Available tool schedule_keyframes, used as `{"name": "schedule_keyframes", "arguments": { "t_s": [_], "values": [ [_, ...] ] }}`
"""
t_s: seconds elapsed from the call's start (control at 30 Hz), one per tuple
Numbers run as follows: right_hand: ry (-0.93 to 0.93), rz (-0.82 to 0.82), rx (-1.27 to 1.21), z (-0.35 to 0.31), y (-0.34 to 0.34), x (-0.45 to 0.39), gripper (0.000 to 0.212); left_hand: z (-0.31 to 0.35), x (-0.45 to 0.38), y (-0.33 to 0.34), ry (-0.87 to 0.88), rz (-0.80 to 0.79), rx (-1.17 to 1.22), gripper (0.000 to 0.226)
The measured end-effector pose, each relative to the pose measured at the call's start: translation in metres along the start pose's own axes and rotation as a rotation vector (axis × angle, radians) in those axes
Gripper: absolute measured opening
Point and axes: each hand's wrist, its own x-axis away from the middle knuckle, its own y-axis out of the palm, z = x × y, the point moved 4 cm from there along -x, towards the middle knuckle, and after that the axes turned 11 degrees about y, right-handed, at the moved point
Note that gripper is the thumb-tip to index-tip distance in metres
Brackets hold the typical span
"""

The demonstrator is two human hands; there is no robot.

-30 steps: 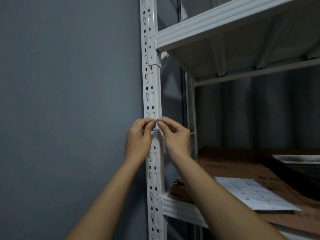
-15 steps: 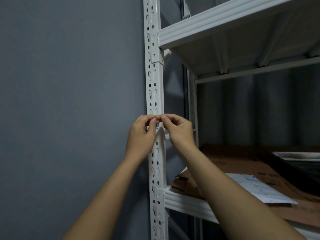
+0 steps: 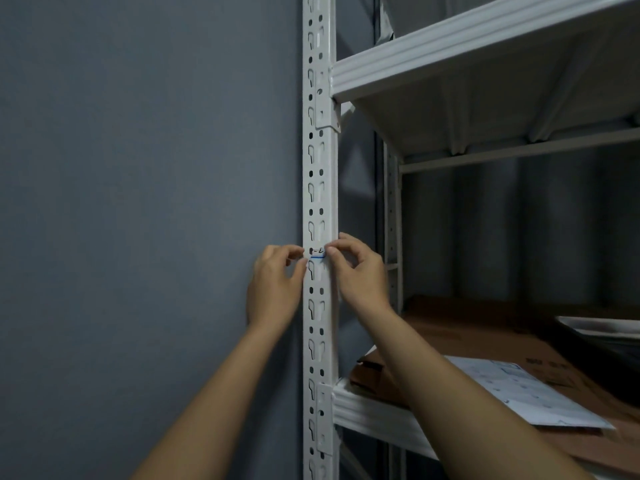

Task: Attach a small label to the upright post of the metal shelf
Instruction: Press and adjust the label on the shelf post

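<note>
So there's this white metal post (image 3: 319, 188) on the shelf unit, full of slots and holes, standing right in front of a grey wall (image 3: 138, 202). A small white label (image 3: 318, 252) with a blue line along its bottom edge and some dark scribble on it sits flat across the front of the post, about halfway between the upper shelf (image 3: 467, 46) and the lower shelf (image 3: 374, 407).

The person has both hands up at it. The left hand (image 3: 275, 289) is on the wall side of the post, fingers curled, with thumb and fingertip at the label's left end. Looks like a pinch, but I honestly can't tell if it's gripping the edge or just pressing it. The right hand (image 3: 360, 271) comes in from the shelf side, fingers curled too, thumb and forefinger at the label's right edge, same story there.

On the lower shelf there's flattened brown cardboard (image 3: 485, 344) with a white printed sheet (image 3: 526, 393) lying on top of it. Something dark with a pale rim (image 3: 599, 329) sits further back on the right, too cut off to make out.
</note>
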Motion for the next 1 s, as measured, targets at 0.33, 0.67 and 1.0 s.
{"name": "schedule_keyframes", "arguments": {
  "t_s": [0.33, 0.67, 1.0],
  "values": [
    [-0.261, 0.020, 0.242, 0.012, 0.011, -0.007, 0.009, 0.004, -0.003, 0.007, 0.036, 0.064, -0.065, 0.013],
    [-0.335, 0.027, 0.218, 0.013, 0.010, -0.007, 0.009, 0.005, -0.008, 0.012, 0.081, 0.031, -0.091, 0.013],
    [-0.314, 0.054, 0.218, 0.018, 0.012, -0.011, 0.009, -0.001, -0.013, 0.015, -0.038, -0.028, -0.013, 0.010]
  ]
}}
